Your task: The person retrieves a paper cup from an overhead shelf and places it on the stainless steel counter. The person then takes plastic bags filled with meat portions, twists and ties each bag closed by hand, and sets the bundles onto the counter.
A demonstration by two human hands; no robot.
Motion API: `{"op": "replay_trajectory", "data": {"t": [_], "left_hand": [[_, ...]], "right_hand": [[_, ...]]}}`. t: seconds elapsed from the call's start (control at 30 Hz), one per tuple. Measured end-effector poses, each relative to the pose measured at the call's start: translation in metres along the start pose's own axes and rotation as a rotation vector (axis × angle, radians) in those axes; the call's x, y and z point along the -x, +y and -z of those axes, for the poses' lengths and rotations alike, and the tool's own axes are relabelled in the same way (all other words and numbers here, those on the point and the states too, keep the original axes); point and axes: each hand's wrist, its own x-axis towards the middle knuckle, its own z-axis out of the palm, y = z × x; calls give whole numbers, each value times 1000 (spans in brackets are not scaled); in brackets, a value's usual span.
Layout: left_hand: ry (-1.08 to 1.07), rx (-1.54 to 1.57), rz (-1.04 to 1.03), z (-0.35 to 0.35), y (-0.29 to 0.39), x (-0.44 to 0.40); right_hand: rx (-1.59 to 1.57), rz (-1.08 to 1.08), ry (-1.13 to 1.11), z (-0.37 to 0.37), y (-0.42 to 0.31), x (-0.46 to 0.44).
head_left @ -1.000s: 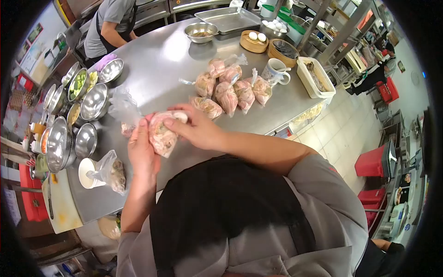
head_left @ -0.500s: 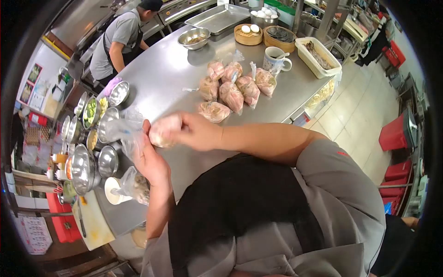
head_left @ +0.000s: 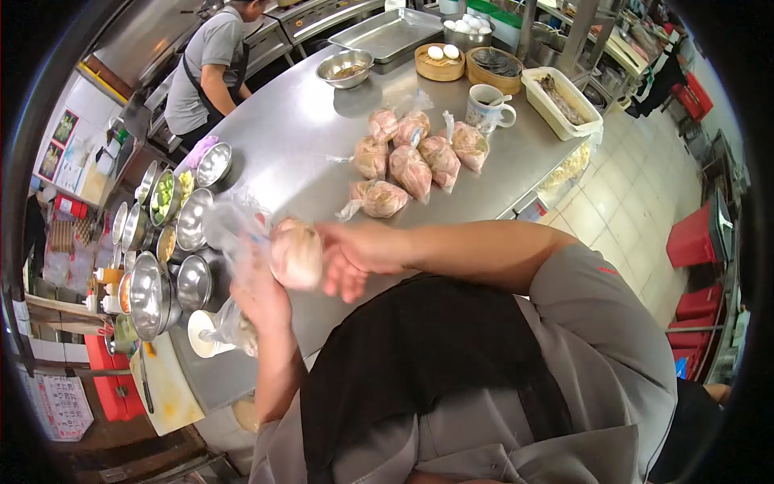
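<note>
A clear plastic bag of pink raw meat (head_left: 296,256) hangs over the near part of the steel table, blurred by motion. My left hand (head_left: 262,286) is closed round the bag's neck, and its loose plastic top fans out to the left. Right beside the meat is my right hand (head_left: 355,256), fingers apart and pointing down; whether its thumb touches the bag I cannot tell. Beyond my hands several tied bags of similar meat (head_left: 409,171) lie grouped on the table. Below my left wrist, another plastic bag (head_left: 236,329) lies against a white cup (head_left: 206,335).
Several steel bowls (head_left: 193,282) stand along the left edge, some with cut vegetables (head_left: 167,198). A cutting board (head_left: 165,395) with a knife (head_left: 146,381) lies near left. Farther back are a mug (head_left: 484,113), steamer baskets (head_left: 439,68) and a white tub (head_left: 564,105). A co-worker (head_left: 205,77) stands across the table.
The held bag has swung down and slightly right. My right hand's fingers have opened and moved apart from the bag's top. The view has shifted slightly.
</note>
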Motion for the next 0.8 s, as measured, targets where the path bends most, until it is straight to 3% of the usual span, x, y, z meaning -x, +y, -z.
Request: {"op": "replay_trajectory", "data": {"t": [0.07,0.1,0.13,0.17,0.23,0.27,0.33,0.37,0.4,0.43,0.5,0.67,0.8], "left_hand": [[-98,10,-194,17,-41,0],[-154,-96,-303,20,-41,-2],[-199,-194,-417,22,-40,-3],[-236,-7,-213,17,-51,4],[-302,358,184,1,-94,19],[-310,257,108,-7,-105,29],[-313,58,-35,-26,-114,52],[-408,55,82,-27,-112,54],[-499,56,203,-26,-108,55],[-586,57,328,-25,-106,57],[-514,105,198,-28,-111,63],[-509,-166,-78,-26,-87,56],[-354,-162,3,-30,-79,57]], "right_hand": [[-293,-390,-276,-13,13,6],[-22,79,-230,-23,21,10],[-26,167,-278,-19,1,14],[-34,255,-324,-15,-22,17],[324,655,1,-19,-43,14],[509,851,172,-21,-48,10],[792,694,200,-32,-12,-2],[932,612,206,-36,1,-5],[879,373,-63,-26,-8,-3],[847,242,-110,-26,-3,-7],[780,-16,-204,-27,3,-16],[842,-52,-386,0,-13,-15],[696,-46,-424,7,-35,-7]]}}
